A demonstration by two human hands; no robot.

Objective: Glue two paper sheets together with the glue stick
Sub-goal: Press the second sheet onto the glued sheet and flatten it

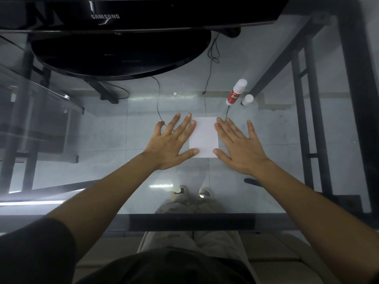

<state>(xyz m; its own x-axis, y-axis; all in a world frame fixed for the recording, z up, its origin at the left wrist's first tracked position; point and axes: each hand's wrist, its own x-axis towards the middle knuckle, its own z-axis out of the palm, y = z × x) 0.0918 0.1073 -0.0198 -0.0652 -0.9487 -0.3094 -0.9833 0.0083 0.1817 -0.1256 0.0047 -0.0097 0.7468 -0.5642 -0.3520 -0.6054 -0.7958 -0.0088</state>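
Note:
A small white paper square (204,137) lies flat on the glass table (102,171); I cannot tell whether it is one sheet or two stacked. My left hand (172,142) lies flat on the glass with fingers spread, its fingertips and thumb touching the paper's left edge. My right hand (239,144) lies flat the same way against the paper's right edge. Neither hand holds anything. A red and white glue stick (235,92) stands uncapped beyond the paper to the right, with its white cap (247,99) standing next to it.
A black monitor (123,17) on a round black base (121,52) stands at the back of the table. Thin black cables (209,64) run from it toward the paper. Dark table frame bars (303,119) show through the glass at right. The table's near edge (190,222) is above my knees.

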